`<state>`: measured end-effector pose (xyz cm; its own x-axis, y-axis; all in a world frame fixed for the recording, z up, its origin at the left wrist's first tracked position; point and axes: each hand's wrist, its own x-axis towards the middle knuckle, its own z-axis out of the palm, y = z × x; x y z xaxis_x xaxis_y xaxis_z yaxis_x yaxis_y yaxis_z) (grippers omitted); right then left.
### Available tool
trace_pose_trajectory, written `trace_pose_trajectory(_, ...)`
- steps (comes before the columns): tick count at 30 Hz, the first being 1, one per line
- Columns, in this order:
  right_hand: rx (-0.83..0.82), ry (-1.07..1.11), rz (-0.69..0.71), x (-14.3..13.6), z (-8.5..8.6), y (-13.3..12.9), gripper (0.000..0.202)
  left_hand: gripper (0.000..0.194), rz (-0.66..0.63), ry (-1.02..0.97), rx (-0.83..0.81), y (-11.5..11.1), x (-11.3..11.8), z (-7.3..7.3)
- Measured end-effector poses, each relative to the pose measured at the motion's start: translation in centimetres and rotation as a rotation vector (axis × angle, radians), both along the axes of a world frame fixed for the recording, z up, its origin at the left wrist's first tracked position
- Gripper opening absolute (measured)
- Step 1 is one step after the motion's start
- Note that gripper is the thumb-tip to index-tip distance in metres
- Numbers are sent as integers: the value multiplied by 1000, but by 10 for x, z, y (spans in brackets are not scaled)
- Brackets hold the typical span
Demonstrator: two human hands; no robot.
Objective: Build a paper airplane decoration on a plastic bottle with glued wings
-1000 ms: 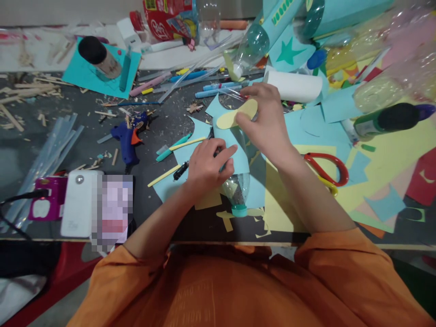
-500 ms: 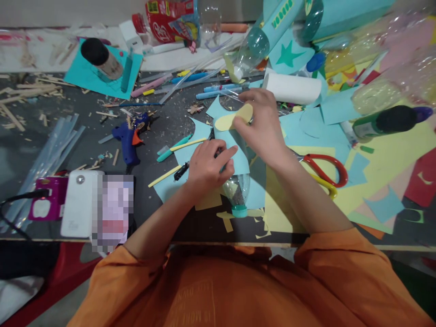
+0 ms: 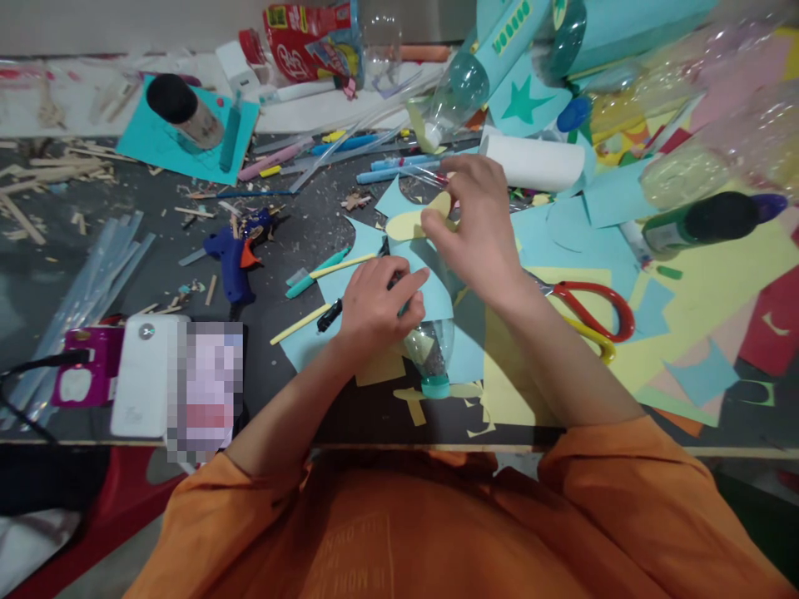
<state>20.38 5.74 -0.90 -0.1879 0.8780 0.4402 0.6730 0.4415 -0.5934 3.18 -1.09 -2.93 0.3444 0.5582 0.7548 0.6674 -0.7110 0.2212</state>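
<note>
A clear plastic bottle (image 3: 430, 346) with a green cap (image 3: 435, 386) lies cap toward me, wrapped in light blue paper (image 3: 429, 281). My left hand (image 3: 382, 301) is curled over the left side of the wrapped bottle, its index finger reaching across the paper. Between the thumb and fingers of my right hand (image 3: 478, 229) is a rounded yellow paper strip (image 3: 409, 225), held against the far end of the blue wrap. The right fingertips are partly hidden. Close to my left hand are a black pen (image 3: 330, 316) and thin yellow paper strips (image 3: 303, 324).
Scissors (image 3: 596, 304) with red and yellow handles lie right of my right forearm. A blue glue gun (image 3: 234, 264) is at left, near a white power bank (image 3: 145, 374). Behind are a white paper roll (image 3: 533, 161), pens, and a red-labelled bottle (image 3: 312, 43). Paper scraps cover the right side.
The yellow paper strip has shifted slightly left over the blue wrap, with my right hand still pinching it. My left hand keeps its place on the bottle.
</note>
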Motion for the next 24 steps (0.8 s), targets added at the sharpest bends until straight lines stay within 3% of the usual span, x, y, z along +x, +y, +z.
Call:
trace_pose_trajectory(3, 39, 58, -17, 8, 21, -3, 21, 17, 6, -9, 20, 1, -2, 0)
trace_pose_trajectory(5, 60, 147, -26, 14, 24, -4, 20, 16, 5, -7, 0, 1, -2, -1)
trace_pose_trajectory(8, -19, 298, -20, 18, 5, -7, 12, 15, 20, 5, -59, 0, -2, -1)
trace_pose_trajectory(11, -107, 351, -21, 14, -28, -13, 24, 12, 39, -19, -113, -1, -5, -2)
trace_pose_trajectory(14, -73, 358, -27, 6, -47, -22, 33, 28, 16, -31, -208, 2, -11, -4)
trace_pose_trajectory(19, 42, 185, -4, -3, -42, -32, 32, 62, 8, 44, -332, 10, -21, -7)
trace_pose_trajectory(24, 32, 133, 19, -3, -42, -33, 36, 61, -3, 88, -414, 11, -22, -6)
